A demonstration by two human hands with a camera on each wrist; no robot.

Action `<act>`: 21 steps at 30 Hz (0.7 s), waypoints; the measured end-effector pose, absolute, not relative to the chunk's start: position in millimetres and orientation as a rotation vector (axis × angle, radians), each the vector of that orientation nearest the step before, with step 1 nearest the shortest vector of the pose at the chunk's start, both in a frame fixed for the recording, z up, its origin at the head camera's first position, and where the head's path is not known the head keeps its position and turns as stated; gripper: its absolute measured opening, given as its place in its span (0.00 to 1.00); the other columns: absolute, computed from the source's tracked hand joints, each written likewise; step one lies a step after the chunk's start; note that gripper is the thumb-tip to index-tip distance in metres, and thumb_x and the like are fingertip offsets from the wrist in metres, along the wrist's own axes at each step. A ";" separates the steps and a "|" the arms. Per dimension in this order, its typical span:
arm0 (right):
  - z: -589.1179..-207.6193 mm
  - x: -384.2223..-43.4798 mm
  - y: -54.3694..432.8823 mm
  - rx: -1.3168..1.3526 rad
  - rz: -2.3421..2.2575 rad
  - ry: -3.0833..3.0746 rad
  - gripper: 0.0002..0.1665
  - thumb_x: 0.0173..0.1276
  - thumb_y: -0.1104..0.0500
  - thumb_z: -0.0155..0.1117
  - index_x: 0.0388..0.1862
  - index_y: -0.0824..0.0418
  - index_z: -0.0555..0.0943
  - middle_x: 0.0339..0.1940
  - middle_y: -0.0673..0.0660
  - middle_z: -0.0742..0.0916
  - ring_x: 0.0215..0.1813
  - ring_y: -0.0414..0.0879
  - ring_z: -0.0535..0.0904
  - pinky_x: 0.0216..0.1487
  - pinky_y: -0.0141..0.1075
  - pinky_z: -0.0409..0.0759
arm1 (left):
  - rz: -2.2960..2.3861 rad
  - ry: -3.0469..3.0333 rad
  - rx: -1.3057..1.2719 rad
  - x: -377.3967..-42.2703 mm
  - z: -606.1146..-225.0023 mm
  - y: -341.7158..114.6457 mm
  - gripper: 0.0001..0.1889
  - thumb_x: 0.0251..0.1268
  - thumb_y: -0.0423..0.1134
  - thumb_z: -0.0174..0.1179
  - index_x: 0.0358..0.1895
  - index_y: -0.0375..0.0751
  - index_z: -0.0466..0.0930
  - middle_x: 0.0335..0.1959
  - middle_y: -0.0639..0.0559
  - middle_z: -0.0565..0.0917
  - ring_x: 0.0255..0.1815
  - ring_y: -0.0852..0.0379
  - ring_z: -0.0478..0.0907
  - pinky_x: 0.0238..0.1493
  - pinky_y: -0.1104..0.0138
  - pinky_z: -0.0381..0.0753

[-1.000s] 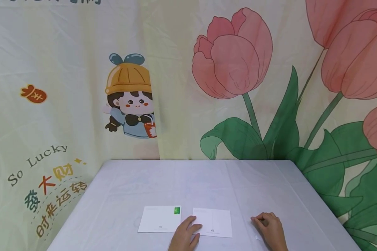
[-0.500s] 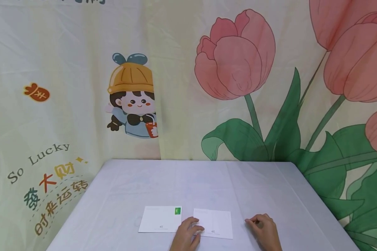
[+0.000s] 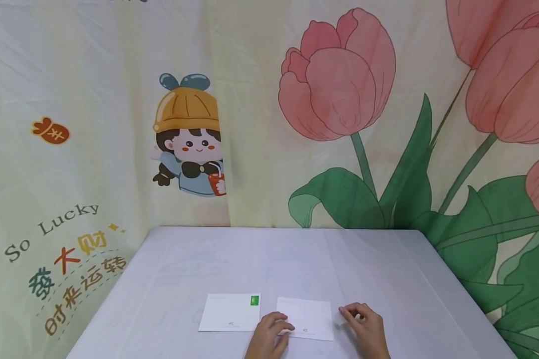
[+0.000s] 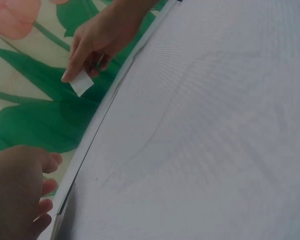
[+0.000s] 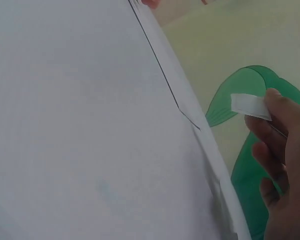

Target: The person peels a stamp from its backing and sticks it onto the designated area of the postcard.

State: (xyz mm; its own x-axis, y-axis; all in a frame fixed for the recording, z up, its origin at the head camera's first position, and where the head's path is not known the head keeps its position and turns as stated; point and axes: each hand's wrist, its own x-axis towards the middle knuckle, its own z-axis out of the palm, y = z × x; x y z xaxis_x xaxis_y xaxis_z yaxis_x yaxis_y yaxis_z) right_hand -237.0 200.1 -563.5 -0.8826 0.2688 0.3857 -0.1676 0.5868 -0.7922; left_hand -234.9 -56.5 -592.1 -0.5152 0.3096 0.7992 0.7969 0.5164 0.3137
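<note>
Two white cards lie side by side on the white table. The left card (image 3: 226,314) bears a green stamp (image 3: 254,300) in its upper right corner. On the right card (image 3: 309,318) there is faint print and a small mark near the bottom edge. My left hand (image 3: 269,335) rests at that card's lower left corner, fingers relaxed and slightly bent, covering the corner. Just right of the same card, my right hand (image 3: 367,329) pinches a small white square of paper (image 5: 250,105) between thumb and forefinger. The square hangs out past the fingertips in both wrist views.
A white cloth covers the table (image 3: 287,259), whose far edge meets a hanging curtain (image 3: 251,124). The curtain is printed with pink tulips, green leaves and a cartoon child in a yellow hat.
My right hand has moved left toward the right card, with the paper square now showing beyond its fingers. My left hand has barely shifted, and the cards stay in place.
</note>
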 end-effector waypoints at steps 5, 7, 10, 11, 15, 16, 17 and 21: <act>-561.7 -236.4 192.4 -0.051 1.350 -2.322 0.06 0.53 0.57 0.72 0.21 0.51 0.82 0.20 0.40 0.81 0.26 0.37 0.73 0.28 0.30 0.69 | -0.922 -2.092 -0.878 -233.8 -590.7 -54.5 0.12 0.38 0.27 0.67 0.29 0.46 0.81 0.36 0.50 0.79 0.40 0.54 0.76 0.41 0.61 0.74; -561.2 -236.4 188.6 -0.062 1.379 -2.339 0.06 0.54 0.55 0.71 0.22 0.51 0.82 0.21 0.40 0.81 0.26 0.37 0.72 0.27 0.29 0.69 | -0.927 -2.082 -0.871 -233.9 -590.0 -53.6 0.12 0.38 0.27 0.67 0.29 0.45 0.81 0.35 0.50 0.79 0.39 0.54 0.76 0.41 0.62 0.73; -559.7 -235.9 182.0 -0.060 1.419 -2.341 0.06 0.54 0.55 0.71 0.22 0.51 0.82 0.21 0.41 0.81 0.26 0.38 0.72 0.27 0.29 0.69 | -0.950 -2.085 -0.847 -232.3 -589.0 -51.6 0.11 0.40 0.27 0.67 0.30 0.45 0.81 0.35 0.51 0.79 0.39 0.55 0.76 0.41 0.63 0.73; -559.3 -235.5 179.6 -0.057 1.433 -2.337 0.06 0.54 0.55 0.71 0.22 0.51 0.82 0.21 0.41 0.81 0.26 0.38 0.72 0.27 0.29 0.69 | -0.966 -2.091 -0.838 -231.7 -588.9 -50.7 0.11 0.42 0.27 0.66 0.30 0.45 0.81 0.35 0.52 0.79 0.39 0.56 0.76 0.41 0.63 0.73; -559.2 -234.1 168.8 -0.030 1.476 -2.323 0.06 0.54 0.55 0.71 0.22 0.51 0.81 0.18 0.42 0.80 0.24 0.39 0.72 0.27 0.30 0.67 | -1.090 -2.151 -0.789 -226.4 -587.2 -45.6 0.06 0.55 0.32 0.62 0.34 0.47 0.81 0.36 0.57 0.79 0.39 0.58 0.75 0.40 0.64 0.74; -559.4 -233.9 165.7 -0.024 1.491 -2.324 0.06 0.54 0.56 0.71 0.22 0.51 0.81 0.18 0.43 0.80 0.24 0.39 0.72 0.26 0.30 0.67 | -1.128 -2.164 -0.780 -225.1 -586.5 -44.3 0.04 0.58 0.33 0.61 0.35 0.47 0.81 0.36 0.57 0.79 0.39 0.59 0.75 0.40 0.65 0.75; -559.5 -233.6 162.6 -0.009 1.511 -2.318 0.06 0.54 0.56 0.71 0.22 0.52 0.81 0.18 0.43 0.80 0.23 0.39 0.72 0.26 0.30 0.67 | -1.166 -2.176 -0.773 -223.9 -585.8 -43.1 0.04 0.61 0.34 0.59 0.36 0.47 0.80 0.37 0.58 0.79 0.40 0.59 0.75 0.40 0.65 0.75; -560.6 -232.3 150.7 0.061 1.556 -2.323 0.06 0.54 0.56 0.70 0.24 0.55 0.82 0.19 0.44 0.81 0.21 0.38 0.73 0.23 0.29 0.68 | -1.266 -2.199 -0.778 -220.7 -583.7 -40.0 0.04 0.65 0.36 0.55 0.39 0.47 0.80 0.37 0.60 0.79 0.41 0.62 0.75 0.40 0.65 0.74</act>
State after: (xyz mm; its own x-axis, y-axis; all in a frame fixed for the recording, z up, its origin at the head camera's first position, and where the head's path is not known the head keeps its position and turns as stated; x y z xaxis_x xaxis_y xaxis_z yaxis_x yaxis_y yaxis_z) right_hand -232.3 150.7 -560.6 -0.9402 0.1530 0.3043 -0.2232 0.3980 -0.8898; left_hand -220.7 -40.0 -583.7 -0.7217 0.2340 0.6515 0.6809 0.4097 0.6071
